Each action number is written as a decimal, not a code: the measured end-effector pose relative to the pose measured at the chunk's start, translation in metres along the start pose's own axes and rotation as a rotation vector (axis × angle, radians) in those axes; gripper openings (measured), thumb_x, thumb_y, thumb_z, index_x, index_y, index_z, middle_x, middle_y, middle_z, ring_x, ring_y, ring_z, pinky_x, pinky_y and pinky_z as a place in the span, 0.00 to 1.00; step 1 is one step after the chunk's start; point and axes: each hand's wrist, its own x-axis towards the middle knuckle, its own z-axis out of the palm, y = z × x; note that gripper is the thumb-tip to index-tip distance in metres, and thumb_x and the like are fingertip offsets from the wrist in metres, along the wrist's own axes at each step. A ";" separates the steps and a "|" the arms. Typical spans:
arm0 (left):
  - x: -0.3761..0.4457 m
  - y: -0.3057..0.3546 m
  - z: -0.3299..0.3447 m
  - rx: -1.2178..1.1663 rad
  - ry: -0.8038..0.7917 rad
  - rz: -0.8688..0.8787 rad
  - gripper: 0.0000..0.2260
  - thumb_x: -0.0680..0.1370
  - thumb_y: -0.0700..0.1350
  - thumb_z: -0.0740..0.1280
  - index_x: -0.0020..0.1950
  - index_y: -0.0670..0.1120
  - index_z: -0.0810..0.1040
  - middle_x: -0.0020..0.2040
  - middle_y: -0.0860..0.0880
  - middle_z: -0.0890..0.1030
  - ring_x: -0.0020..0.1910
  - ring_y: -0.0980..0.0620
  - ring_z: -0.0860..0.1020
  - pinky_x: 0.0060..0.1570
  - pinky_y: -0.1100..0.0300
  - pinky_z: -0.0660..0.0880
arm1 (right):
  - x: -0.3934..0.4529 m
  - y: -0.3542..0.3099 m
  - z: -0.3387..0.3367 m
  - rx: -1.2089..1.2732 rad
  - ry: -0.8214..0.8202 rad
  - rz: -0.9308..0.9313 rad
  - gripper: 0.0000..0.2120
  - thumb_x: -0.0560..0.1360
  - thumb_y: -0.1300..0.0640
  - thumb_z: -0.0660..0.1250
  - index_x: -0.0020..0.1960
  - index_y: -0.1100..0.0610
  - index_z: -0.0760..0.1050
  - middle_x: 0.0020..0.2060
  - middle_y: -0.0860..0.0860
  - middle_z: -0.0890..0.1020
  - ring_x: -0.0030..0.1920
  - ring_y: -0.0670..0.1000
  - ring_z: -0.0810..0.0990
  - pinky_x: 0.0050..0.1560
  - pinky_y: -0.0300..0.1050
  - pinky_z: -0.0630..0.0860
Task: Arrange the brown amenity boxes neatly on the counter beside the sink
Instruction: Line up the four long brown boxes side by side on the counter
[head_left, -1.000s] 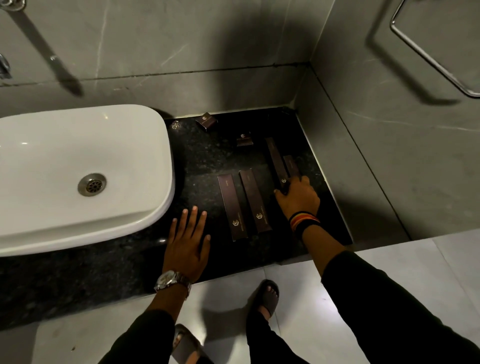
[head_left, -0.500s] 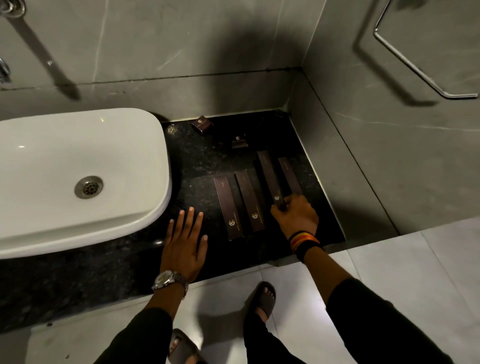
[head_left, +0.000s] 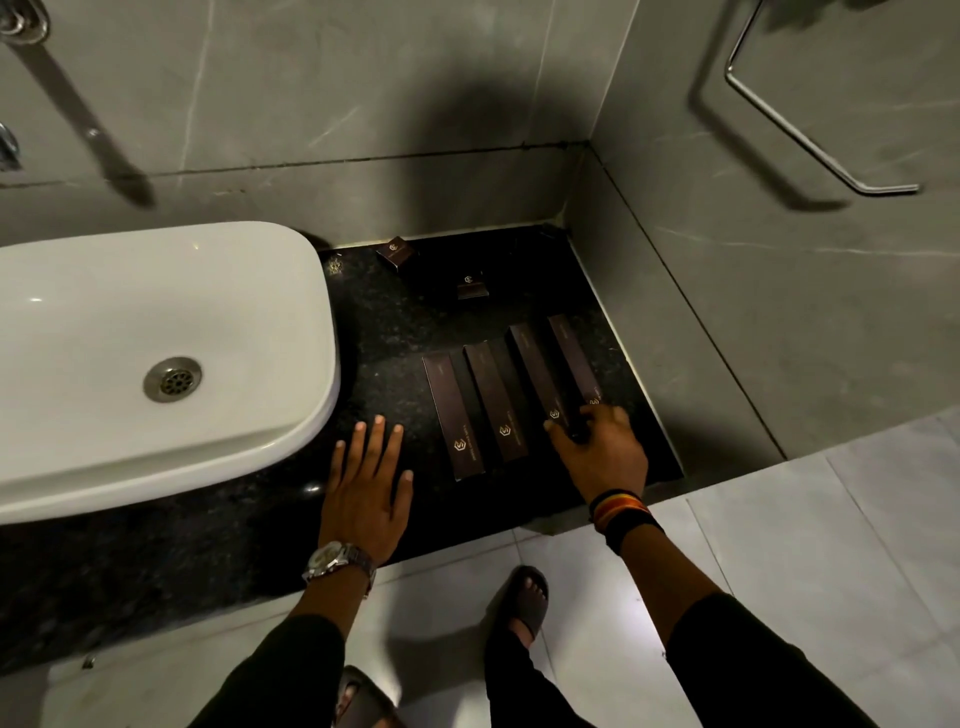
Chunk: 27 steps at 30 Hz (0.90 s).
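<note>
Several long brown amenity boxes lie side by side on the black counter (head_left: 395, 332) right of the sink. The leftmost box (head_left: 453, 415) and its neighbour (head_left: 494, 400) lie free. My right hand (head_left: 602, 457) grips the near ends of the two right boxes, the third box (head_left: 535, 374) and the fourth box (head_left: 574, 356). Two small brown boxes sit further back: one (head_left: 397, 252) by the wall, one (head_left: 471, 286) mid-counter. My left hand (head_left: 366, 483) rests flat on the counter, fingers spread, holding nothing.
The white sink (head_left: 156, 353) fills the counter's left part. Grey tiled walls close the counter at the back and right. A metal towel rail (head_left: 810, 135) hangs on the right wall. The counter's front edge runs just under my wrists, with my sandalled feet below.
My right hand has drawn the two right boxes nearer to the front, closer in line with the left pair. The left hand has stayed flat on the counter.
</note>
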 end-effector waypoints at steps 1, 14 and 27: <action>0.000 0.000 0.000 0.000 -0.001 -0.001 0.28 0.85 0.54 0.53 0.85 0.47 0.65 0.85 0.43 0.63 0.85 0.41 0.59 0.83 0.38 0.53 | 0.002 0.003 -0.003 0.020 0.024 0.011 0.26 0.72 0.36 0.70 0.58 0.55 0.75 0.55 0.53 0.77 0.47 0.55 0.81 0.46 0.49 0.79; -0.002 0.001 0.001 0.008 0.015 0.005 0.28 0.85 0.54 0.54 0.85 0.47 0.65 0.86 0.44 0.62 0.86 0.41 0.58 0.84 0.41 0.51 | 0.042 0.035 -0.007 0.025 -0.143 0.165 0.14 0.72 0.45 0.72 0.51 0.54 0.80 0.48 0.53 0.79 0.42 0.55 0.79 0.46 0.49 0.79; -0.002 0.000 0.001 0.014 -0.007 0.010 0.28 0.85 0.54 0.53 0.85 0.47 0.65 0.86 0.44 0.63 0.85 0.41 0.58 0.83 0.40 0.52 | 0.016 0.039 -0.022 0.109 -0.100 0.096 0.28 0.72 0.47 0.74 0.67 0.55 0.71 0.63 0.55 0.73 0.58 0.58 0.79 0.55 0.56 0.79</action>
